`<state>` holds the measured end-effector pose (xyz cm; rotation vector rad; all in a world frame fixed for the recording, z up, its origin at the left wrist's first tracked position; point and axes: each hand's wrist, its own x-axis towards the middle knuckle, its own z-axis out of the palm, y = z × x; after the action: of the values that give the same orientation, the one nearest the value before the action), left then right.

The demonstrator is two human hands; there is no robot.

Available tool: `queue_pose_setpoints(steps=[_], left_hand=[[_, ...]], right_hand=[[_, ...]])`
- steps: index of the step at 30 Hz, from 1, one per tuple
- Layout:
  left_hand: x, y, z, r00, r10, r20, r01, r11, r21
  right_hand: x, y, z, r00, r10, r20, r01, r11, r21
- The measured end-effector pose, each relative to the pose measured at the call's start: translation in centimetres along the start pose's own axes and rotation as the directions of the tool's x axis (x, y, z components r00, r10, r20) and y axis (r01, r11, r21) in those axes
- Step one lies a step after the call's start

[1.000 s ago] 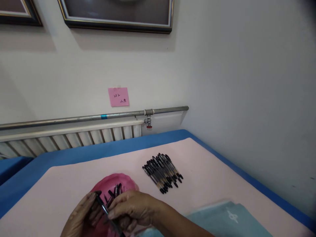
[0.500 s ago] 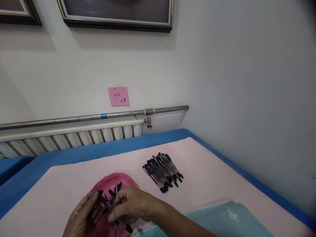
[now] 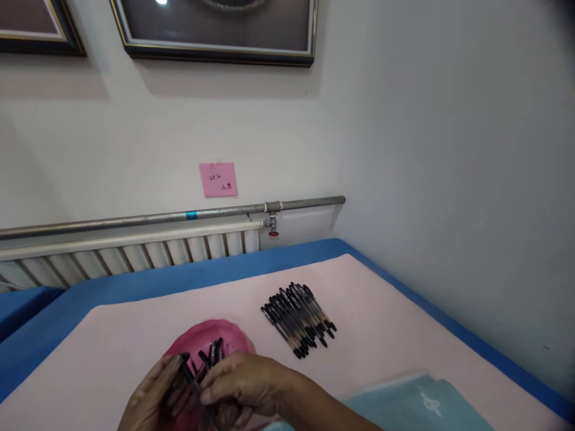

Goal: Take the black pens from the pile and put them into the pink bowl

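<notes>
A dark pen [image 3: 194, 383] slants between my two hands above a pink bowl [image 3: 215, 328]. My left hand [image 3: 155, 392] is closed on its upper, black end. The fingers of my right hand [image 3: 245, 383] pinch the pen's barrel lower down. Several black pen caps and pen parts [image 3: 212, 353] lie in the bowl, partly covered by my hands. To the right of the bowl, a row of pens with black caps [image 3: 299, 320] lies side by side on the pink sheet [image 3: 372, 323].
A light blue cloth or bag [image 3: 404, 402] with a white mark lies at the front right. The table's blue edge [image 3: 179, 272] meets a white radiator [image 3: 148, 254] and a metal pipe [image 3: 112, 224]. A grey wall [image 3: 458, 179] stands along the right side.
Both hands stay on the pen, which is turned a little steeper, and its lower end is now hidden. The whole view has shifted slightly, with everything sitting lower.
</notes>
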<state>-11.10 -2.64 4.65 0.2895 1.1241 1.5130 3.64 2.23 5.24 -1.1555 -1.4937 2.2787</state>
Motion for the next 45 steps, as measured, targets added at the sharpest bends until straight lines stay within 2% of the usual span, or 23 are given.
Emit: queue_pose_setpoints(steps=[3,8,11,15,16,20,24,28,31,34,36,41,45], left_hand=[[0.4,-0.2,-0.4,0.998,0.010,-0.069,-0.009,1.000,0.021],[0.8,-0.5,-0.8,0.995,0.012,-0.098,-0.009,0.999,0.031],[0.8,-0.4,-0.9,0.993,0.048,-0.107,-0.048,0.999,0.000],[0.3,0.0,-0.6,0.989,0.136,-0.066,-0.137,0.991,-0.009],[0.2,0.1,-0.5,0.984,0.166,-0.064,-0.168,0.986,-0.015],[0.2,0.4,-0.3,0.967,0.244,-0.066,-0.244,0.970,0.020],[0.6,0.5,-0.6,0.950,0.300,-0.082,-0.295,0.953,0.068],[0.8,0.5,-0.9,0.941,0.327,-0.085,-0.325,0.945,0.040],[0.7,0.4,-0.9,0.939,0.342,-0.043,-0.331,0.929,0.163],[0.3,0.2,-0.6,0.948,0.316,0.041,-0.313,0.896,0.316],[0.1,0.0,-0.3,0.956,0.283,0.075,-0.292,0.892,0.346],[0.2,-1.0,0.4,0.981,0.130,0.143,-0.158,0.966,0.204],[0.7,-1.9,0.1,0.967,0.064,0.247,-0.104,0.983,0.152]], right_hand=[[-0.3,-0.3,-0.2,0.998,-0.040,-0.041,0.038,0.998,-0.059],[-1.2,-0.8,-0.3,0.983,-0.151,-0.101,0.127,0.969,-0.213],[-1.5,-1.0,-0.3,0.968,-0.229,-0.101,0.175,0.907,-0.382],[-2.1,-1.4,-1.0,0.956,-0.243,-0.162,0.100,0.793,-0.600],[-2.3,-1.5,-1.4,0.957,-0.248,-0.152,0.106,0.784,-0.612],[-2.7,-1.8,-3.5,0.956,-0.282,-0.087,0.168,0.762,-0.625],[-3.1,-2.2,-4.8,0.968,-0.249,-0.040,0.174,0.772,-0.611],[-3.8,-2.8,-5.2,0.975,-0.213,-0.069,0.132,0.798,-0.588],[-4.1,-3.2,-5.3,0.975,-0.202,-0.096,0.114,0.818,-0.564],[-4.0,-3.2,-5.1,0.976,-0.200,-0.082,0.127,0.837,-0.532],[-3.7,-3.0,-4.8,0.977,-0.205,-0.057,0.149,0.850,-0.506],[-2.9,-2.4,-3.6,0.980,-0.199,0.002,0.176,0.863,-0.474],[-2.5,-2.1,-2.8,0.981,-0.191,0.034,0.184,0.864,-0.469]])
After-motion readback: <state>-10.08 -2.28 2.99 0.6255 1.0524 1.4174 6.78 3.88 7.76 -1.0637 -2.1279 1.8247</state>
